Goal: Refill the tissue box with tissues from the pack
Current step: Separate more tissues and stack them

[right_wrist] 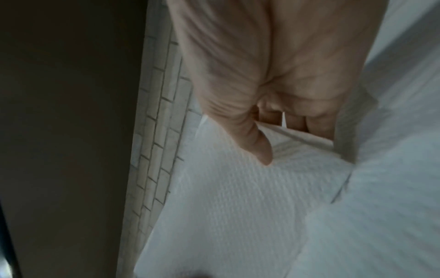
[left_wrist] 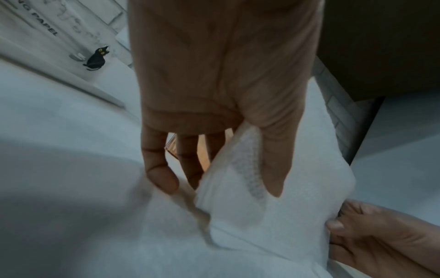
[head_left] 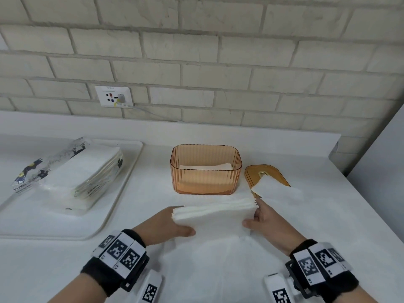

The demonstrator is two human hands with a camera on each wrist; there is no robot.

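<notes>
Both hands hold a stack of white tissues [head_left: 215, 217] just above the counter, in front of the orange ribbed tissue box [head_left: 206, 169]. My left hand [head_left: 172, 224] grips the stack's left end, thumb on top and fingers underneath [left_wrist: 161, 176]. My right hand [head_left: 260, 217] pinches the right end, thumb [right_wrist: 259, 148] pressed on the tissues [right_wrist: 238, 197]. The box stands open with a thin layer of tissues at its bottom. Its amber lid [head_left: 265, 176] lies to the right with one tissue [head_left: 276, 190] pulled through the slot. The opened tissue pack [head_left: 72, 173] lies on a tray at the left.
The white tray [head_left: 122, 193] fills the left of the white counter [head_left: 328, 215]. A brick wall with a socket [head_left: 114, 96] and a plugged cable runs behind. The counter ends at the right, by a grey panel [head_left: 380, 167].
</notes>
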